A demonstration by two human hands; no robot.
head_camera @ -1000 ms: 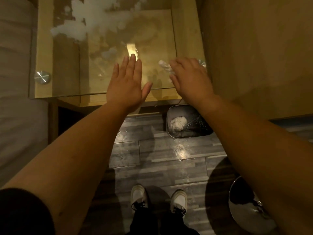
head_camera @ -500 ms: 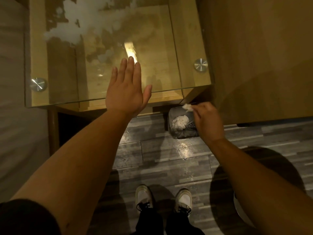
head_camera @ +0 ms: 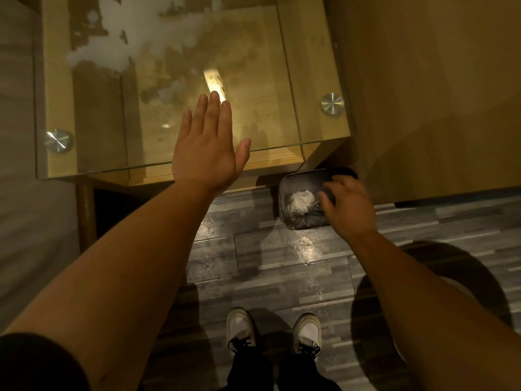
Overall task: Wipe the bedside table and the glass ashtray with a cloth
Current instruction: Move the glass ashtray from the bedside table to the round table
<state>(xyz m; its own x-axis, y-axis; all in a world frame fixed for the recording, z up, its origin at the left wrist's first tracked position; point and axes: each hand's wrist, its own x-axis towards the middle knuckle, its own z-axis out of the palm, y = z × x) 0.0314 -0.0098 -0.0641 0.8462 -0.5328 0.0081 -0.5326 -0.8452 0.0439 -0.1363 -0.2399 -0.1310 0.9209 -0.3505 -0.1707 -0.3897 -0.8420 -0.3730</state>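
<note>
The bedside table (head_camera: pixel 253 108) has a glass top over pale wood, with cloudy white smears toward its back left. My left hand (head_camera: pixel 205 148) lies flat and open over the table's front edge, fingers pointing away from me. My right hand (head_camera: pixel 346 204) hangs to the right and below the table, over a small dark bin (head_camera: pixel 284 190) on the floor. Its fingers are loosely spread with nothing seen in them. A crumpled white wad (head_camera: pixel 300 200) lies inside the bin. No ashtray and no cloth show in this view.
Round metal studs (head_camera: pixel 58 140) (head_camera: pixel 332 104) sit at the glass top's front corners. A bed (head_camera: pixel 17 136) borders the table on the left, a wooden panel (head_camera: pixel 437 94) on the right. My white shoes (head_camera: pixel 239 325) stand on grey plank flooring.
My right hand left the tabletop with a small white piece, swung down over the bin, and now shows nothing in its fingers. My left hand has stayed flat on the table.
</note>
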